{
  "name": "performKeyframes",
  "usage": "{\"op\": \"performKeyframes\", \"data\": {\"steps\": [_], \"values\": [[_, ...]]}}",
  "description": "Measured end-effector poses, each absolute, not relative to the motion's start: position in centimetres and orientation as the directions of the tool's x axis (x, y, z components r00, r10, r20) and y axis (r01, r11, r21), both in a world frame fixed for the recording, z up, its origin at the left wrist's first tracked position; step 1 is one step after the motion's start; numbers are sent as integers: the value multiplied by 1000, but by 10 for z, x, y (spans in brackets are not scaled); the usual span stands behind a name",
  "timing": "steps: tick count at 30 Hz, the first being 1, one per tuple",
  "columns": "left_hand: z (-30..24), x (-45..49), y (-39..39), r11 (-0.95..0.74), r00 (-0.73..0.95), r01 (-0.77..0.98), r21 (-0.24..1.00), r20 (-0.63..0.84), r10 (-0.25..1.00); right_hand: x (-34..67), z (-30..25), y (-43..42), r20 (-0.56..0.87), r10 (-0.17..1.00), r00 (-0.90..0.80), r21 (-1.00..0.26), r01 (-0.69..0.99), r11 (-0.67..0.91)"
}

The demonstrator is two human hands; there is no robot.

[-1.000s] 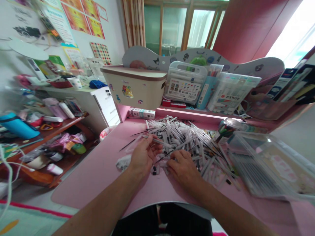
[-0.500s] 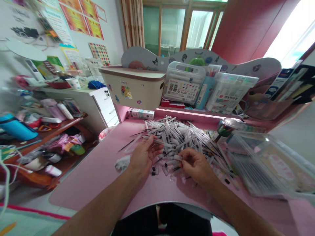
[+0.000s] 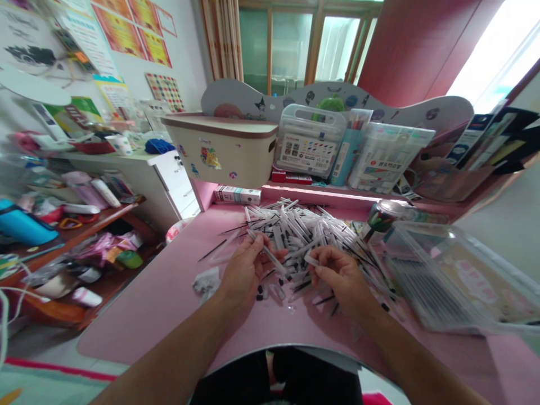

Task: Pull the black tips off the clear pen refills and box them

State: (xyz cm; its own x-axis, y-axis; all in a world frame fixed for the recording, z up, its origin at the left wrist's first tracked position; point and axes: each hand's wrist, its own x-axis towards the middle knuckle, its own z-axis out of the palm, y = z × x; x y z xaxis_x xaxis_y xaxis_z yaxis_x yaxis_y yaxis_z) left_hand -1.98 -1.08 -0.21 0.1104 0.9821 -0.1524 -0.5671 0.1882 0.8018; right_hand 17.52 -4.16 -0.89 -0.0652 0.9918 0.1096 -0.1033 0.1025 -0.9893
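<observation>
My left hand (image 3: 243, 264) grips a white pen barrel (image 3: 273, 257) between thumb and fingers. The barrel slants down to the right, its dark end near the desk. Across from it, my right hand (image 3: 340, 275) is closed in a pinch on a small clear-white piece that looks like a pen cap (image 3: 311, 259). The two pieces are apart. Behind both hands spreads a heap of white pen parts (image 3: 301, 222), with thin black refills (image 3: 213, 250) at its left side. Small black plugs (image 3: 259, 292) and short clear caps (image 3: 277, 291) lie between the hands.
A crumpled whitish wad (image 3: 206, 281) lies left of my left hand on the pink desk (image 3: 164, 315). To the right stands a clear plastic box (image 3: 459, 281) holding rows of pens, with a can (image 3: 386, 214) behind it. A cream bin (image 3: 223, 154) and marker cases (image 3: 310, 140) occupy the shelf.
The pen barrel in my left hand has swung from nearly level to slanting down rightward. My right hand has risen slightly with its small piece. The camera view has shifted a little.
</observation>
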Motion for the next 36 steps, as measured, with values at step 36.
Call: {"op": "performKeyframes", "data": {"steps": [36], "values": [[-13,-5,-32,227,594,-119,967,-114,796,180,-10,-33,125,991,53,-989,-78,129]]}}
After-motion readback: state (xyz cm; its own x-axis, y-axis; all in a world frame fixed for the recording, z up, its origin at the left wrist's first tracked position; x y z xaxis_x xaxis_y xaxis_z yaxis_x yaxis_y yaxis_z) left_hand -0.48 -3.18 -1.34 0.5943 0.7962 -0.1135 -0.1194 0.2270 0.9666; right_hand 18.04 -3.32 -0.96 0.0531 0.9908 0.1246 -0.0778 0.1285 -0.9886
